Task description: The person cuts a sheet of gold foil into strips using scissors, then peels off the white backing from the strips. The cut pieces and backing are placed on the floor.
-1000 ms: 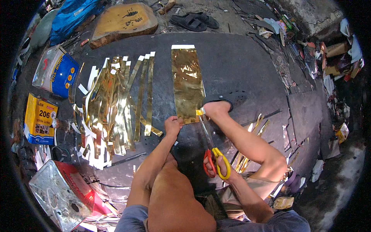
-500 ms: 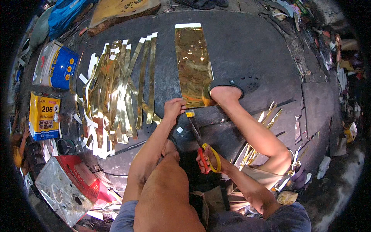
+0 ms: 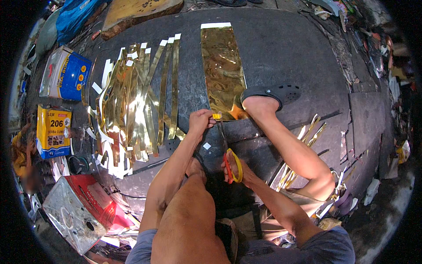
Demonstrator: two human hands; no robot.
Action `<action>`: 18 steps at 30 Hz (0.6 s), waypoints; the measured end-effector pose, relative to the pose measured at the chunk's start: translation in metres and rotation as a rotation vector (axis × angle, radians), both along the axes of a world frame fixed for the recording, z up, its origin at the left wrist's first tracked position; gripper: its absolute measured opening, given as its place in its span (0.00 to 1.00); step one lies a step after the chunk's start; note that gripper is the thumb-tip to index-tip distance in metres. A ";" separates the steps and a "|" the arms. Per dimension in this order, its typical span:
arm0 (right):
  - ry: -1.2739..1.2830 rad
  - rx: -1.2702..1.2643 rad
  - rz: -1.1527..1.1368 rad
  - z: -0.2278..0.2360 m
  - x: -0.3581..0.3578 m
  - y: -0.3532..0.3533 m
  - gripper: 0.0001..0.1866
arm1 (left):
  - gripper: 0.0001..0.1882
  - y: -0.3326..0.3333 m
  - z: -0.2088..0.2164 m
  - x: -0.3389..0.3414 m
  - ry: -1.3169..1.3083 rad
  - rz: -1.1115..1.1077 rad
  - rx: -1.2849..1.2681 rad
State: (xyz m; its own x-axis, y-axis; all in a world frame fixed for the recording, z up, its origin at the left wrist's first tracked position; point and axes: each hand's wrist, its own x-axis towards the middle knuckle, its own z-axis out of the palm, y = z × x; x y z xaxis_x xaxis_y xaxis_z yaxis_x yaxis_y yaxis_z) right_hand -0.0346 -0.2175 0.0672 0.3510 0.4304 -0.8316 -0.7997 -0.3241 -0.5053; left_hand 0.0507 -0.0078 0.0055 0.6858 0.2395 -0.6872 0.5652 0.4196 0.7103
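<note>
A shiny gold sheet with a white strip along its far end lies flat on the dark mat. At its near left corner my left hand is closed in a pinch on the sheet's edge. My right hand grips scissors by their red and yellow handles. Their blades point away from me, and the tips, with a yellow patch near them, meet the sheet's near edge beside my left fingers. My foot in a dark clog rests by the sheet's near right corner.
Many cut gold strips with white ends lie to the left. Beyond them stand a blue-and-white can, a yellow-and-blue can and a dented red metal can. A wooden slab lies at the back. More strips lie at right.
The scissors have moved away from me, from just short of the sheet to its near edge beside my left fingers. My left hand keeps its pinch at the corner.
</note>
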 end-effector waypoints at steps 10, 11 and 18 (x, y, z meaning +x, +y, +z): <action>0.005 0.091 0.101 0.022 0.008 -0.026 0.49 | 0.07 0.006 0.004 0.006 -0.042 -0.099 0.056; 0.007 0.092 0.128 0.024 0.008 -0.025 0.49 | 0.08 0.005 0.007 0.007 -0.066 -0.133 0.113; 0.051 0.075 0.010 0.019 0.016 -0.020 0.47 | 0.09 -0.002 0.007 0.004 -0.184 -0.134 0.159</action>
